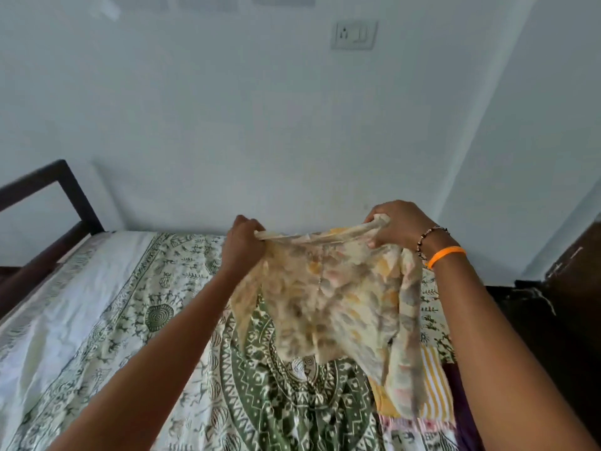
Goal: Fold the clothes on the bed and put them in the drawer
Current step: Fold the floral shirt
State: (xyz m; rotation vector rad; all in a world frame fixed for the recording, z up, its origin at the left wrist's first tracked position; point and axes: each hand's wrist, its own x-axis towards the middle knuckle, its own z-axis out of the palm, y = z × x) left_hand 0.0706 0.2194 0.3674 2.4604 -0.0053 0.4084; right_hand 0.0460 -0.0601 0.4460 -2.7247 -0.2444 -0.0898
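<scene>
A pale floral garment (pixel 331 307) hangs in the air above the bed (pixel 97 320), stretched along its top edge between both hands and drooping loose below, its lower hem just over the green-patterned bedspread (pixel 266 402). The left hand (pixel 242 242) pinches one end of that top edge with curled fingers, and the right hand (pixel 396 227) grips the other end, bunching a little cloth in its fist; a beaded bracelet (pixel 429 237) and an orange band (pixel 445 255) sit on that wrist. The fabric looks thin, light and very soft, blurred as if swinging, so it should weigh next to nothing but will sag and twist wherever it is not held. Taking it by the two corners of the top edge, as now, seems the best hold for laying it flat on the bed before folding. Under its right side lies a yellow-striped cloth (pixel 435 385), probably another piece waiting, with something dark purple (pixel 461 415) just beyond it. A dark wooden bed frame (pixel 65 196) stands at the left, a dark piece of furniture (pixel 575 271) at the right, and a wall socket (pixel 353 34) above. No drawer is clearly visible.
</scene>
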